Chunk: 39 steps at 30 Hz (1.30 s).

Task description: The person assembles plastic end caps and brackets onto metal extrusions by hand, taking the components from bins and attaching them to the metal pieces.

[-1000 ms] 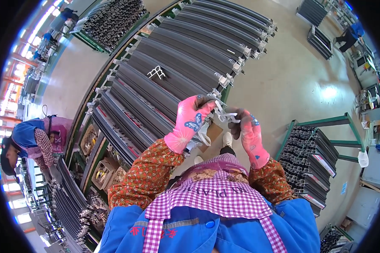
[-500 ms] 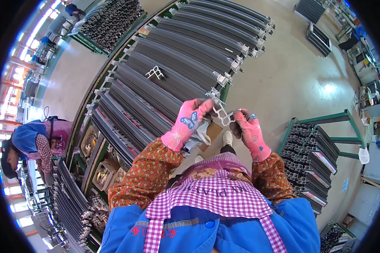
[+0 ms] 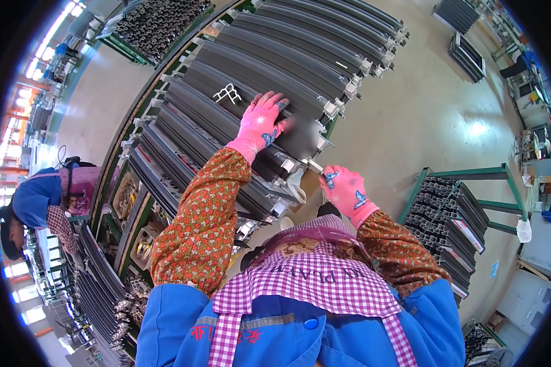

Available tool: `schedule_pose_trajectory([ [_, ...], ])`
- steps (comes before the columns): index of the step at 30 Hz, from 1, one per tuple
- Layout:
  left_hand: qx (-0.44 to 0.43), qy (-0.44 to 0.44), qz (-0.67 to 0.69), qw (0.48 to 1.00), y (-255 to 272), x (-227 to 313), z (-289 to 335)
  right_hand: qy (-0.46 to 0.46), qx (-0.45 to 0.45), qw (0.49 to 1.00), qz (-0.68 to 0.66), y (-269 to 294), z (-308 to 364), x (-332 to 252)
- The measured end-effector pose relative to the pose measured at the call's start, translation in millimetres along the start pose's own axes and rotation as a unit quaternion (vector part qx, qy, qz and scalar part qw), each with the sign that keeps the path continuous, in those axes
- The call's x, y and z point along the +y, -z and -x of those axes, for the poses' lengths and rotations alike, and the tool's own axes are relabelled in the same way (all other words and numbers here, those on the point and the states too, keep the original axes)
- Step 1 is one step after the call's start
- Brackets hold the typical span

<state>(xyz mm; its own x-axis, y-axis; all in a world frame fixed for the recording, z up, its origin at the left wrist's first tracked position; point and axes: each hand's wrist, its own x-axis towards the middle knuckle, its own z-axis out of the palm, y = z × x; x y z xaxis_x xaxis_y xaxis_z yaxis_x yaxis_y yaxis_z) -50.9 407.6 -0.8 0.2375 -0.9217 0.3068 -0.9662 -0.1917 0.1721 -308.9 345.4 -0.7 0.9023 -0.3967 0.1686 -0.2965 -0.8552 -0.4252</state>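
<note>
In a pink glove with a blue butterfly, my left hand (image 3: pixel 263 124) lies on the long dark grey profiles (image 3: pixel 211 116), its fingers stretched apart. My right hand (image 3: pixel 347 191), gloved alike, is curled closed off the profiles' near right ends. A small pale connector piece (image 3: pixel 313 165) sticks out from its fingertips, seen edge-on and touching or close to a profile end. Another white connector piece (image 3: pixel 227 93) with an open, branched section lies on the profiles just beyond my left hand. A smeared patch hides the profile surface right of my left fingers.
A green rack (image 3: pixel 503 191) with stacked profiles stands at right. Another loaded rack (image 3: pixel 159 27) is at the far left. A person in blue (image 3: pixel 40 199) bends over profiles at left. Boxes (image 3: pixel 146 241) sit below the rack edge. Dark frames (image 3: pixel 467 57) lie on the floor, far right.
My left hand has let go of the white connector piece and moved up and left onto the profiles. The right hand has shifted slightly down and left, with the piece turned edge-on.
</note>
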Motion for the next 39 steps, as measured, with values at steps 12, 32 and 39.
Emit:
schedule_pose_trajectory([
  [12,-0.048,0.006,0.029,0.998,3,-5,-2,-0.167,0.067,0.935,-0.305,-5,4,-19],
  [32,-0.132,-0.356,-0.088,0.921,-30,-24,-139,-0.242,0.168,0.933,-0.206,-35,-47,25],
  [39,-0.172,-0.328,-0.096,0.924,-28,-22,-139,-0.174,0.154,0.944,-0.233,-33,-60,35],
])
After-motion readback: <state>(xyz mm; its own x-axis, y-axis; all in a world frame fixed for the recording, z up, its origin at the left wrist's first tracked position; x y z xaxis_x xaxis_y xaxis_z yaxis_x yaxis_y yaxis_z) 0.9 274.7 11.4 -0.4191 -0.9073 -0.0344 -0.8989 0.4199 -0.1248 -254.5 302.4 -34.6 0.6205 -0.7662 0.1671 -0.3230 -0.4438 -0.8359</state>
